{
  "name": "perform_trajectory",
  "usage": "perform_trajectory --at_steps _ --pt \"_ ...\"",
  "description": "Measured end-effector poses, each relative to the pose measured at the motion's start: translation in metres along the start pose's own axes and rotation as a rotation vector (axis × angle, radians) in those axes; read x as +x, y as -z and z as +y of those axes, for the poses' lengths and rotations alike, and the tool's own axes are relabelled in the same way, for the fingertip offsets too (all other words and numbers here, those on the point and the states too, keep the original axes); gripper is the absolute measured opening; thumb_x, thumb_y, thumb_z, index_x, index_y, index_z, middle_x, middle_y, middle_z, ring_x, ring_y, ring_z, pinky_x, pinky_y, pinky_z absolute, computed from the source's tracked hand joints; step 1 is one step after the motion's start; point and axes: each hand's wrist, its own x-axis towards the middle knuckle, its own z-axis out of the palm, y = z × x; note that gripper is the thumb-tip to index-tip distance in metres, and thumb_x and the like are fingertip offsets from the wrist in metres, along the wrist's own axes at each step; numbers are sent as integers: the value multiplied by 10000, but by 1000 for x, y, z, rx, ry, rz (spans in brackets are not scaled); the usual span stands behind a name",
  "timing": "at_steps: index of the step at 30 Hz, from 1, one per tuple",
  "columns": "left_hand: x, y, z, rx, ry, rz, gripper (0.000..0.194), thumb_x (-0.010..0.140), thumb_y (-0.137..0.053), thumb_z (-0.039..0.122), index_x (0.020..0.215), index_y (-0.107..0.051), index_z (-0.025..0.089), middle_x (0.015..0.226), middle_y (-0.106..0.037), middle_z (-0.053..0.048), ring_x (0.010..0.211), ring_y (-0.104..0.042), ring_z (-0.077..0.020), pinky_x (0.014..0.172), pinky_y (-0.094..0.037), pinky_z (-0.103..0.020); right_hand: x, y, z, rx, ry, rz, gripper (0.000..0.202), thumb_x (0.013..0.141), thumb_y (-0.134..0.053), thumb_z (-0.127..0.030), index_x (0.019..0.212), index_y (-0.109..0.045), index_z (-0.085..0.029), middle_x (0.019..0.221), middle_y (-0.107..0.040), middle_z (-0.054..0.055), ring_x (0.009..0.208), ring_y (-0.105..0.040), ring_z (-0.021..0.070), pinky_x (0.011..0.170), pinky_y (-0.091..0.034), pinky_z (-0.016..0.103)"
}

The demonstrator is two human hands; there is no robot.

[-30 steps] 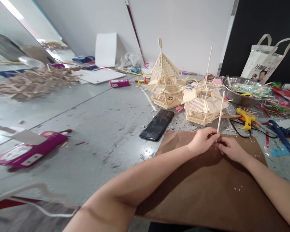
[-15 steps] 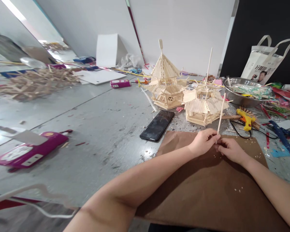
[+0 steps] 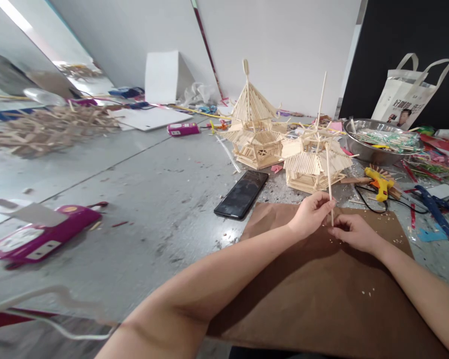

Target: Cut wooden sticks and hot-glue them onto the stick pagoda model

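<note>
The desk [image 3: 145,184] is grey and speckled with crumbs, a dark seam running across its left part. A brown sheet [image 3: 303,299] covers the near side, white bits scattered over it. Just beyond lies a black phone [image 3: 241,194], and two stick pavilions, one taller [image 3: 258,152] and one lower [image 3: 314,167], stand behind. To the right are a yellow glue gun [image 3: 382,184], blue pliers [image 3: 436,212] and a steel bowl [image 3: 377,158]; far left, a purple power strip [image 3: 71,219].

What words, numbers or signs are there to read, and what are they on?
"好咖啡", it seems, on the white bag; its other printing is too blurred to read.
Near purple power strip and far purple power strip: any markings are too blurred.
</note>
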Motion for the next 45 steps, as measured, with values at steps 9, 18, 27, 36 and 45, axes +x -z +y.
perform_trajectory --at_steps 9,18,27,36,45 --pt "-1 -1 3 -37 16 3 267 745 -597 377 859 -496 157 544 -461 87 384 -401 -18 383 -320 -164 0 -1 1 -1 23 -3 210 781 -542 -348 702 -602 -162 603 -538 -18 567 -447 99 548 -360 233" --pt "-2 -1 3 44 -32 3 233 762 -556 383 812 -501 162 557 -430 81 416 -363 -30 418 -295 -190 -1 1 0 -12 33 -21 222 786 -526 -367 706 -590 -171 606 -540 -11 564 -466 111 550 -371 240" --pt "0 1 3 151 -70 25 220 777 -533 372 786 -537 152 577 -399 57 536 -339 -67 516 -277 -208 0 60 13 -461 -61 484 305 819 -462 -438 791 -636 -190 693 -651 40 637 -570 169 619 -396 271" --pt "-2 2 -3 167 -24 11 260 818 -484 409 861 -543 159 517 -324 79 458 -276 -60 459 -226 -209 0 111 67 -717 -501 767 257 809 -472 -364 893 -646 -195 877 -700 104 833 -638 249 674 -417 308" --pt "-2 1 -1 292 -49 -34 235 839 -442 367 848 -543 155 538 -359 69 481 -305 -66 477 -256 -210 9 107 71 -657 -663 642 547 785 -370 -611 890 -667 -164 915 -680 181 893 -618 331 679 -396 373"
